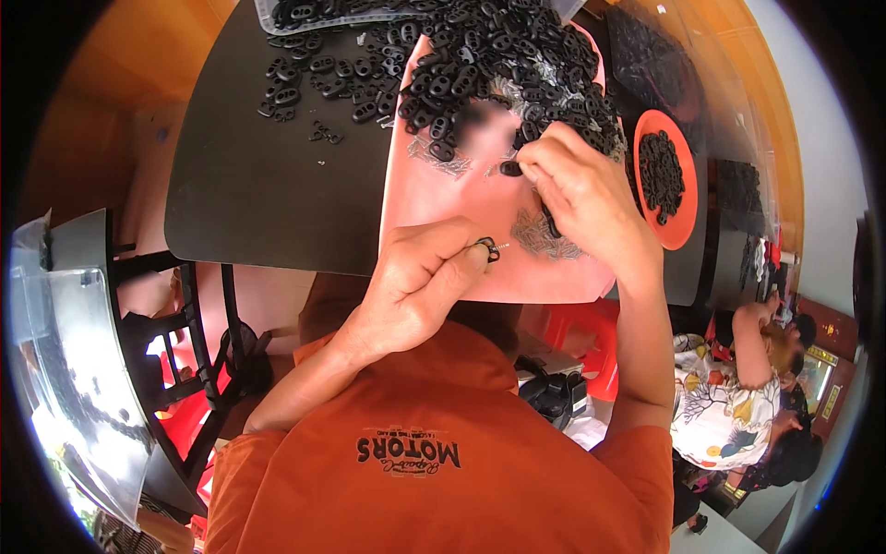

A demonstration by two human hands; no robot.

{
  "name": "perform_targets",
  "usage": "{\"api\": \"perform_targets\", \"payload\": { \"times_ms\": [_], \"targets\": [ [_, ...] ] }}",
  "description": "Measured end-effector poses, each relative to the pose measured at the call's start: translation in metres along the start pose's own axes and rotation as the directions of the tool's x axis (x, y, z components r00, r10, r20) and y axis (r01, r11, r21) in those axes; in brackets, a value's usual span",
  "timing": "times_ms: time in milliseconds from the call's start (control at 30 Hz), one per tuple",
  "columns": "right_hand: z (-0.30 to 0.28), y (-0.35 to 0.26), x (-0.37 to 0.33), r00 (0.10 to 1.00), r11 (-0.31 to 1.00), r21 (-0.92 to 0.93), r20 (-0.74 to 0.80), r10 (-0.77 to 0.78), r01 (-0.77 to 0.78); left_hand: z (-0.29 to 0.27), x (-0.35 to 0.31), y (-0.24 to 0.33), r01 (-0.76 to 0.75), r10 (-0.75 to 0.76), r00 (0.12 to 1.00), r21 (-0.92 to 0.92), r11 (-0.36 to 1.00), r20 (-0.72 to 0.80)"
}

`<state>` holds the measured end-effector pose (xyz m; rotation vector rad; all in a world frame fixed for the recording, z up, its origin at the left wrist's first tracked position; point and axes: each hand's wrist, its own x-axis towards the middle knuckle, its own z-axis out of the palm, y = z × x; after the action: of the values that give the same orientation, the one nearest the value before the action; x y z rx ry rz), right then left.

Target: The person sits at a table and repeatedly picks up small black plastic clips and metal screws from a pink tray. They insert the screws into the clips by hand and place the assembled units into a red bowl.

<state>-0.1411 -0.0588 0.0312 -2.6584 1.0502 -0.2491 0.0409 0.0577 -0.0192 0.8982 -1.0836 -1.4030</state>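
Observation:
Over the pink tray (438, 217), my left hand (411, 282) is closed, pinching a small black cord lock part (487, 249) between thumb and forefinger. A thin metal spring (504, 246) sticks out beside that part. My right hand (586, 194) is also closed, its fingertips on a black oval cord lock piece (510, 169). Another dark piece (551, 222) shows under its curled fingers. Close below the right hand lies a heap of small springs (540, 238). Black cord lock parts (452, 69) are piled across the tray's far end, with more springs (438, 159) at their near edge.
An orange bowl (680, 238) of black pieces stands right of the tray. A clear plastic container (277, 23) sits at the far edge of the dark table (268, 194). Another person in a patterned shirt (715, 406) is at the right. A red stool (595, 337) shows below the table.

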Motion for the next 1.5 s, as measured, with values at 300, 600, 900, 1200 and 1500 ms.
{"api": "perform_targets", "payload": {
  "times_ms": [300,600,900,1200,1500],
  "targets": [
    [0.013,-0.013,-0.007,0.996,0.999,-0.053,-0.094,-0.007,0.002,-0.005,-0.002,-0.002,-0.010,0.009,1.000,0.049,0.999,0.023],
    [0.018,-0.016,-0.014,0.998,0.998,0.020,-0.046,0.052,-0.051,-0.006,-0.002,-0.005,-0.059,0.058,0.998,0.085,0.995,0.013],
    [0.023,-0.020,-0.015,0.998,1.000,-0.030,-0.068,-0.007,0.005,-0.003,-0.003,-0.003,-0.026,0.026,0.999,0.000,1.000,-0.028],
    [0.009,-0.030,-0.021,0.978,0.749,0.654,-0.069,0.197,-0.105,-0.003,-0.005,-0.005,-0.023,0.024,0.999,-0.034,0.999,0.029],
    [0.009,-0.050,-0.026,0.957,0.331,0.921,0.116,0.266,-0.204,0.000,-0.004,-0.009,-0.181,0.179,0.982,0.032,0.983,0.054]
  ]
}}
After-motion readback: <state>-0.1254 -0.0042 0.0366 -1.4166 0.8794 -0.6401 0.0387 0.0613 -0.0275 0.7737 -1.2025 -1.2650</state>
